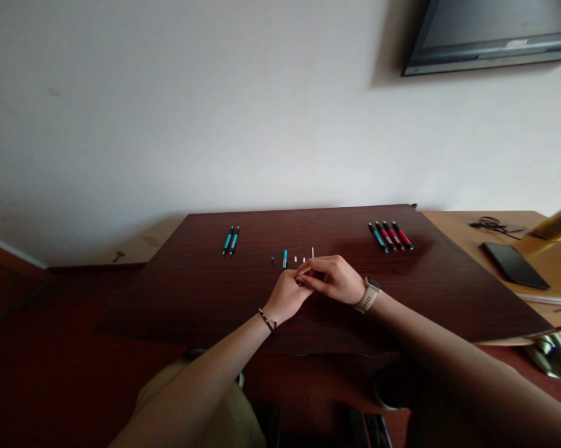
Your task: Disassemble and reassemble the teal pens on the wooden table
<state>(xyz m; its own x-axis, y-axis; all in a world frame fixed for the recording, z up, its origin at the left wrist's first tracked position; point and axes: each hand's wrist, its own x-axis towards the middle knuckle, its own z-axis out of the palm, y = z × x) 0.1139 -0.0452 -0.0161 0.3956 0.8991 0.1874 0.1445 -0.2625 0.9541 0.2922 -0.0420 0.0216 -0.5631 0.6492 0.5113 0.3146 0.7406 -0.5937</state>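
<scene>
Both hands meet above the near middle of the dark wooden table (206, 298). My left hand (287, 295) is closed, with its fingertips turned toward the other hand. Against it, my right hand (335, 278) has its thumb and fingers bent in a pinch. What lies between the fingers is hidden. Just beyond the hands is a loose row of pen parts: a tiny dark teal piece (272, 259), a blue barrel piece (285, 259), two small white pieces (295, 259) and a thin white stick (313, 252), partly covered by the right hand.
Two blue-and-black pens (231, 241) lie side by side at the left. Several blue and red pens (390, 237) lie at the right. A lighter side table (458, 233) holds a black flat device (514, 265) and a coiled cable (495, 225). A screen (495, 37) hangs above.
</scene>
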